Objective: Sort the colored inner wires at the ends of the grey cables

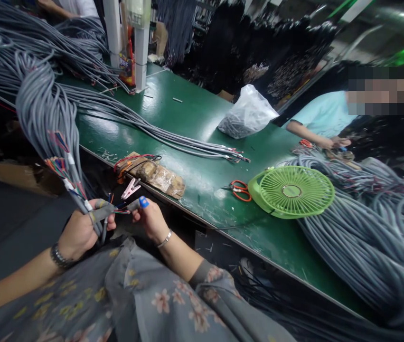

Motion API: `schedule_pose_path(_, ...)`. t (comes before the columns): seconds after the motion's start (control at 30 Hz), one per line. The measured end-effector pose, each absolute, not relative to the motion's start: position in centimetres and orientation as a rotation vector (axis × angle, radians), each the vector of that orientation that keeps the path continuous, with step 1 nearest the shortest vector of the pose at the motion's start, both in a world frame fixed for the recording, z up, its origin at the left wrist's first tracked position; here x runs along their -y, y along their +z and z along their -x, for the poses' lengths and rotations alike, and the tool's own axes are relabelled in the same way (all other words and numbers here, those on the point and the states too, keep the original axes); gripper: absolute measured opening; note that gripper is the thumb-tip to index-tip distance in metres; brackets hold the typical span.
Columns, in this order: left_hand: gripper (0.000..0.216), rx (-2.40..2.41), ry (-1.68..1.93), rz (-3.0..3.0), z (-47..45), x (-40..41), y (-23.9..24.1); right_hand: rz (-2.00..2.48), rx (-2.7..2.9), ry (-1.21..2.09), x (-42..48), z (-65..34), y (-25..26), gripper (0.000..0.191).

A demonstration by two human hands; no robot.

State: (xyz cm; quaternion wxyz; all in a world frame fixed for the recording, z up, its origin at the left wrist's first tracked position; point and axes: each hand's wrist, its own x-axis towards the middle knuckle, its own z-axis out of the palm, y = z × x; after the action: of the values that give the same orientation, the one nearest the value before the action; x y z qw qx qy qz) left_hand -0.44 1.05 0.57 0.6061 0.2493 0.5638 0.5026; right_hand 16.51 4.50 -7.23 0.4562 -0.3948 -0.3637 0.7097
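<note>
My left hand is closed around several grey cables in front of my lap. What looks like a grey wrap covers its thumb. Thin coloured wires stretch between my two hands. The fingers of my right hand pinch their far end, where a short grey piece shows; I cannot tell whether it is cable sheath or a finger cover. Blue tape is on a right fingertip. Other cable ends with bare coloured wires hang just above my left hand. The large grey cable bundle drapes over the table edge.
On the green table are a pink clip, a taped wooden block, orange-handled scissors, a green fan and a plastic bag. More cables lie at right, by a person in a light blue top.
</note>
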Motion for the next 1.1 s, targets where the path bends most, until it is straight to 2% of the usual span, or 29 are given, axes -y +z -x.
schedule_pose_path(0.2,0.036,-1.184,0.982,-0.681,1.1,-1.5,1.0,0.983,0.803,1.866,-7.1,-16.0,-5.5,0.067)
schedule_pose_path(0.43,0.040,-1.149,0.941,-0.680,1.1,-2.7,1.0,1.045,0.950,1.541,-7.2,-14.6,-5.2,0.065)
schedule_pose_path(0.63,0.044,-1.145,0.921,-0.674,0.6,-3.4,0.8,0.928,0.608,1.833,-7.6,-13.6,-4.6,0.059)
schedule_pose_path(0.87,0.045,-1.162,0.898,-0.684,0.4,-3.6,0.1,0.941,0.501,1.800,-7.6,-13.5,-3.8,0.057)
schedule_pose_path(1.1,0.039,-1.166,0.917,-0.697,1.1,-2.6,0.3,0.943,0.491,1.883,-7.5,-14.1,-4.1,0.064)
